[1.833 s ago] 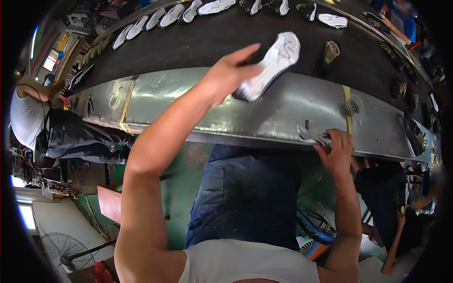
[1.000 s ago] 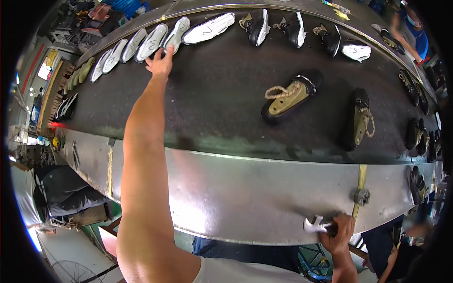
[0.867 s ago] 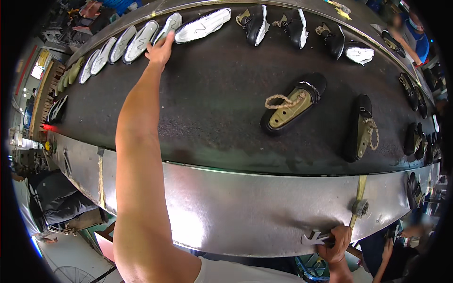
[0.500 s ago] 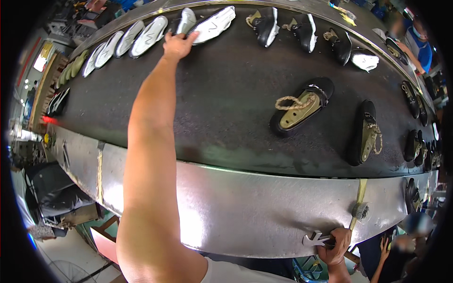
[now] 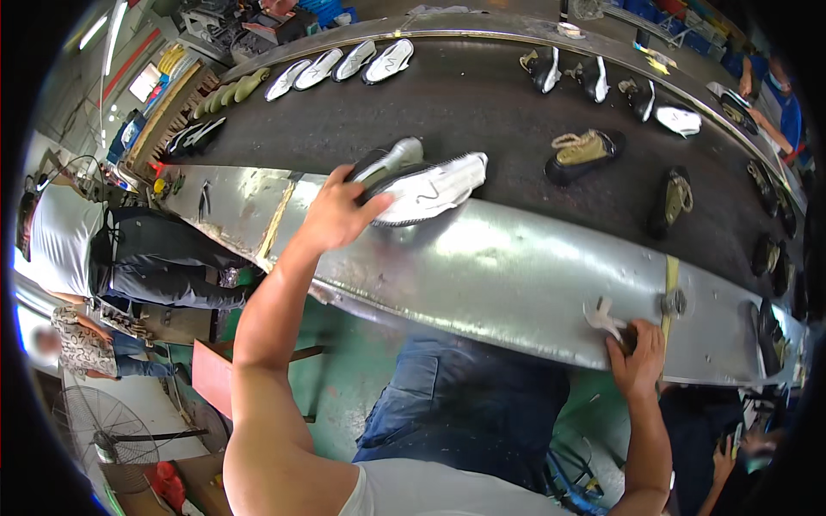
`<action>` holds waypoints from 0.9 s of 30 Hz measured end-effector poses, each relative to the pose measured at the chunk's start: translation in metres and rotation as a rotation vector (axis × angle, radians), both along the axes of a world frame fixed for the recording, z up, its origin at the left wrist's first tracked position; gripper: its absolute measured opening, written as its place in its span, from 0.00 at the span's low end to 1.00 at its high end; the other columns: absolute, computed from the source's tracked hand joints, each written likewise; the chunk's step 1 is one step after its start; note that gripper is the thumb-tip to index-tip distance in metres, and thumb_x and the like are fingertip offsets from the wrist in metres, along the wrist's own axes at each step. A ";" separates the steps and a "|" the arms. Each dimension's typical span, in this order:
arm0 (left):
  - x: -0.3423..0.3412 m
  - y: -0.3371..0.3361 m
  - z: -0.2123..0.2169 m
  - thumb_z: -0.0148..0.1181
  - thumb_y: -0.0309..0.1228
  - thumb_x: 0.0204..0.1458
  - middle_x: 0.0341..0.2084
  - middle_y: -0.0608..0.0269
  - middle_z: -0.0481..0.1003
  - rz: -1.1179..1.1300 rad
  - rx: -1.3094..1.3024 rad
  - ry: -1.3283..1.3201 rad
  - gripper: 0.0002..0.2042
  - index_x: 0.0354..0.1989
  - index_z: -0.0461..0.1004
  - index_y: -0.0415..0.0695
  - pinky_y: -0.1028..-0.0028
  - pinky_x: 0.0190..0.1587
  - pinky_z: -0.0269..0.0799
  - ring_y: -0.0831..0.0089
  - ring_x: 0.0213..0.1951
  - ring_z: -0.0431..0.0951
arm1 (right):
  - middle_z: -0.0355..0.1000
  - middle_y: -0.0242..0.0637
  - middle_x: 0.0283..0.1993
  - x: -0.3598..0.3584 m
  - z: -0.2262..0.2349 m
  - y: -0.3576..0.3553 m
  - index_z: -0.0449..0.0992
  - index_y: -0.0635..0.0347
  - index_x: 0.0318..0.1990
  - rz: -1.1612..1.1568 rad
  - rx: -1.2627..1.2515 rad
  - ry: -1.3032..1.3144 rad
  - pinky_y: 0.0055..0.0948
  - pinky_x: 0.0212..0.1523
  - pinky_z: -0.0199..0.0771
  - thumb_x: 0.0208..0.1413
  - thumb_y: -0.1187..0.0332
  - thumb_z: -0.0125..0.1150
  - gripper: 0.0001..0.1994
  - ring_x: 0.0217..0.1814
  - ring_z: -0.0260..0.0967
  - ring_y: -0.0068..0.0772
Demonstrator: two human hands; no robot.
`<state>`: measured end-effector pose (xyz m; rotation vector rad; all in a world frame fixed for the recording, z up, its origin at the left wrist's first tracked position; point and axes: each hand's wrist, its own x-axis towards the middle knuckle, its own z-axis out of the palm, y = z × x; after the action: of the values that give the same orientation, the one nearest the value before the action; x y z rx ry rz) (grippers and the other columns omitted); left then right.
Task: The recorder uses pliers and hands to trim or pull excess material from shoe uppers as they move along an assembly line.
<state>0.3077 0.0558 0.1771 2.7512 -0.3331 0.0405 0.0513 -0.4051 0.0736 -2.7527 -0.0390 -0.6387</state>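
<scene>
At twelve o'clock runs the dark conveyor belt (image 5: pixel 482 112) with its steel rim (image 5: pixel 516 275). Left hand (image 5: pixel 334 211), at eleven, is clamped around a white shoe (image 5: pixel 430 187) over the belt's near edge. Right hand (image 5: pixel 638 354), at four, grips a small white tool (image 5: pixel 602 315) against the rim.

My left hand (image 5: pixel 337 211) grips a white shoe (image 5: pixel 428 189) at the near edge of the dark conveyor belt (image 5: pixel 482 112). My right hand (image 5: pixel 638 357) rests on the metal rim (image 5: pixel 516 275), clutching a small white tool (image 5: pixel 604 316).
</scene>
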 end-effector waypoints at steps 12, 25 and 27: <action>-0.052 -0.053 -0.009 0.65 0.48 0.50 0.65 0.35 0.60 -0.283 0.176 0.093 0.42 0.66 0.58 0.29 0.57 0.68 0.55 0.45 0.69 0.57 | 0.70 0.49 0.46 -0.093 -0.042 0.074 0.68 0.63 0.50 0.155 0.243 0.019 0.45 0.49 0.68 0.46 0.65 0.73 0.25 0.46 0.68 0.53; -0.173 -0.082 -0.048 0.62 0.39 0.60 0.58 0.49 0.71 -0.288 -0.961 0.393 0.29 0.67 0.63 0.39 0.68 0.61 0.67 0.68 0.59 0.71 | 0.75 0.42 0.40 -0.126 -0.039 0.162 0.68 0.64 0.52 0.090 1.021 0.390 0.32 0.45 0.73 0.56 0.63 0.66 0.21 0.41 0.75 0.37; -0.229 -0.087 -0.094 0.60 0.35 0.61 0.60 0.51 0.69 -0.360 -0.942 0.349 0.29 0.69 0.59 0.40 0.69 0.63 0.63 0.70 0.60 0.68 | 0.75 0.42 0.42 -0.115 -0.030 0.174 0.68 0.64 0.52 0.125 1.033 0.375 0.32 0.48 0.74 0.53 0.62 0.69 0.24 0.44 0.76 0.38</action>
<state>0.0791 -0.0311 0.0835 1.7016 -0.5341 -0.2954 -0.0637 -0.2306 0.0431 -1.7935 0.1580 -0.0372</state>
